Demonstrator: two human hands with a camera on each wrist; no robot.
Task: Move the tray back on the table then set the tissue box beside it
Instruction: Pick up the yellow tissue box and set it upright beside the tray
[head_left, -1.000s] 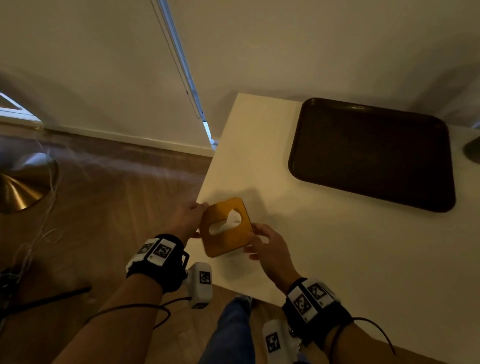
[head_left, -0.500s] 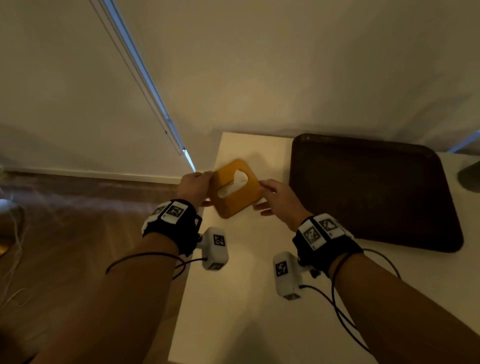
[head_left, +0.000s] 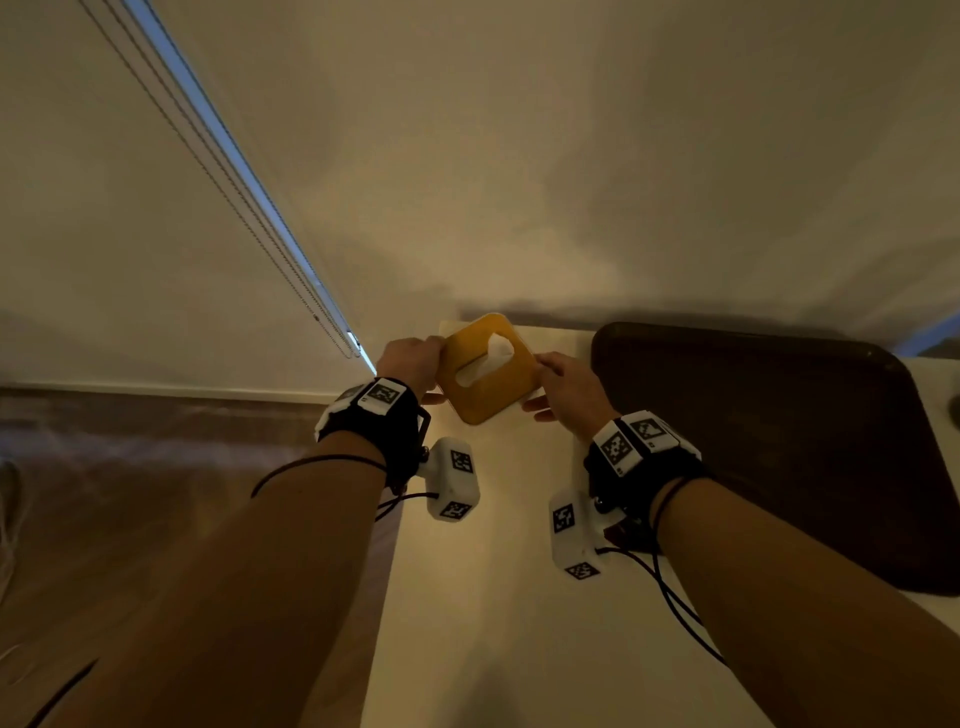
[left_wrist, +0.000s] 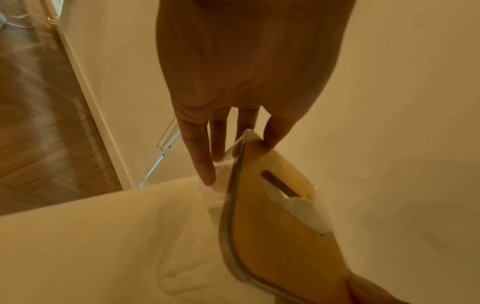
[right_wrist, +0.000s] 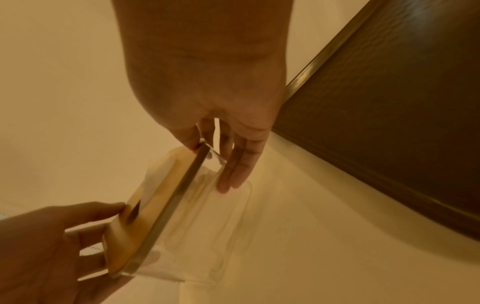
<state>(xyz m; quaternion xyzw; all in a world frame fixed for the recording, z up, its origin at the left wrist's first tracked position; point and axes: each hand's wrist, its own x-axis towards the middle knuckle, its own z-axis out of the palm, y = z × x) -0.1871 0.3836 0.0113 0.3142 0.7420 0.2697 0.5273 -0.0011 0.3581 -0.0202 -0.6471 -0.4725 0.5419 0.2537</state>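
Observation:
The tissue box (head_left: 488, 369) has clear walls and a yellow lid with a white tissue poking from its slot. It is over the far left corner of the white table (head_left: 493, 597), a short gap left of the dark brown tray (head_left: 753, 441), which lies flat by the wall. My left hand (head_left: 410, 364) pinches the box's left corner, thumb on the lid (left_wrist: 272, 226) and fingers (left_wrist: 205, 164) down the clear side. My right hand (head_left: 563, 384) pinches the opposite corner (right_wrist: 155, 205) the same way, next to the tray's rim (right_wrist: 389, 113). Whether the box's base touches the table I cannot tell.
A wall runs right behind the table's back edge. A beaded blind cord (head_left: 332, 322) hangs just left of the corner. Wooden floor (head_left: 156, 493) lies beyond the table's left edge. A dark object (head_left: 953, 410) peeks in at the far right.
Both hands have carried the tissue box from the table's near left edge to the far left corner beside the tray. The tray has stayed put.

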